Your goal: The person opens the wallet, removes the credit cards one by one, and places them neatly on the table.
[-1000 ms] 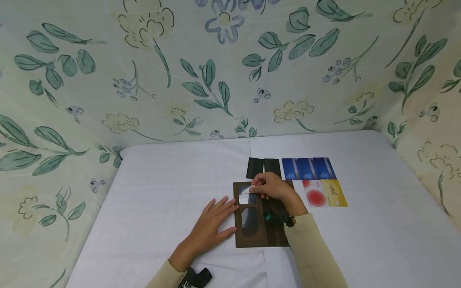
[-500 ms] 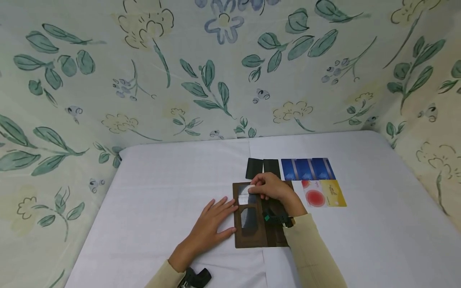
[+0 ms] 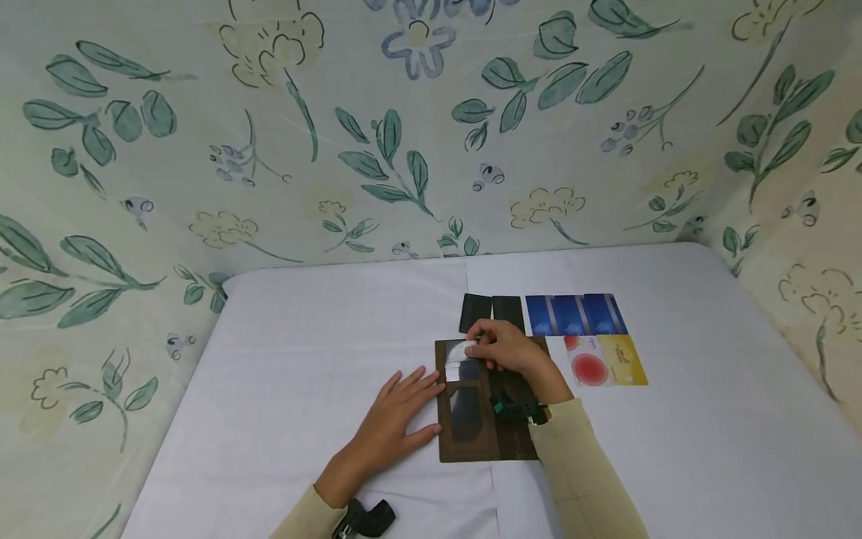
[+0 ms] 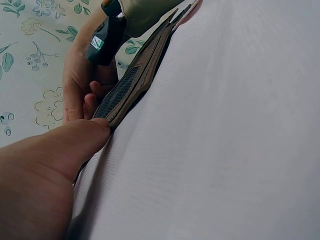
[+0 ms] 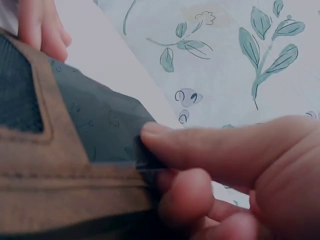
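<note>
While the left hand (image 3: 397, 419) is resting straight, spread fingers against its left edge without gripping, the brown wallet (image 3: 489, 419) is lying open before me on white cloth (image 3: 296, 374). Two black rectangles (image 3: 476, 313) are lying just beyond. The right hand (image 3: 506, 349) is pinching the wallet's glossy dark panel (image 5: 102, 117) at a corner. Farther right, smooth blue cards (image 3: 569, 314) are adjoining a red-and-white card (image 3: 590, 359) and a yellow card (image 3: 623, 359). Only the right-wrist view is showing floral reflections on the panel; the left-wrist view is exposing layered edges.
</note>
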A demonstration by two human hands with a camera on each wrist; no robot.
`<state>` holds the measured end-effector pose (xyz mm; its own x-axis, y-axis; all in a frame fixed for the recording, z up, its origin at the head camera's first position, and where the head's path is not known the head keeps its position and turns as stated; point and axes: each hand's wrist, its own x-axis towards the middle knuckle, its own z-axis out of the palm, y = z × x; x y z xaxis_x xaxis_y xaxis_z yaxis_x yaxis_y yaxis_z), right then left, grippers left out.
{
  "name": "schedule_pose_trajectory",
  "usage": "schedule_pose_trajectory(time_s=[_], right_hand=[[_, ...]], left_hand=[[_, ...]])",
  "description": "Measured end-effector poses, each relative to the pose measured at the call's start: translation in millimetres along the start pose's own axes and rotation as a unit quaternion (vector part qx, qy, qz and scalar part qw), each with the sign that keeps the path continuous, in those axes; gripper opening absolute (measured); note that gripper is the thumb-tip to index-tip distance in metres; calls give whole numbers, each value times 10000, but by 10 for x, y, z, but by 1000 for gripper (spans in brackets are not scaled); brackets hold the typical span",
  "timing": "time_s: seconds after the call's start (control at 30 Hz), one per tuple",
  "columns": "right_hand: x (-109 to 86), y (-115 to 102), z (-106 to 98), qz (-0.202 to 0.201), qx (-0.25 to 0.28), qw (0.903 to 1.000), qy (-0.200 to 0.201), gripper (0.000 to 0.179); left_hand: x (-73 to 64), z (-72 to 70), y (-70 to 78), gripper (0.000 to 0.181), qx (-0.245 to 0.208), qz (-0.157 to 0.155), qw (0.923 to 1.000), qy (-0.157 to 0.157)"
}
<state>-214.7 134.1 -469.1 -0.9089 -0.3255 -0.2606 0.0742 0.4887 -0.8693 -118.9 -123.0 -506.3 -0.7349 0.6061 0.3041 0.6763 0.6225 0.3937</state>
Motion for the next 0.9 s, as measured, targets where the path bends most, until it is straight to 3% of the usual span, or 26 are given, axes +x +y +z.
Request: schedule_pose_trajectory(time_s=[0.23,0.53,0.9], right_hand=[[-28,-17,-2,94,32,9999,-51,25],[-5,0,-6,-215,102,9997,-85,20],[-8,9,-27,-53,202,9997,-145,26]], left_hand=[[-12,-3,9,59,-29,-64,9999,-99],[-8,-8,-3,59,10,-59,10000,-80],[6,-1,-2,59,-16,19,10000,3]])
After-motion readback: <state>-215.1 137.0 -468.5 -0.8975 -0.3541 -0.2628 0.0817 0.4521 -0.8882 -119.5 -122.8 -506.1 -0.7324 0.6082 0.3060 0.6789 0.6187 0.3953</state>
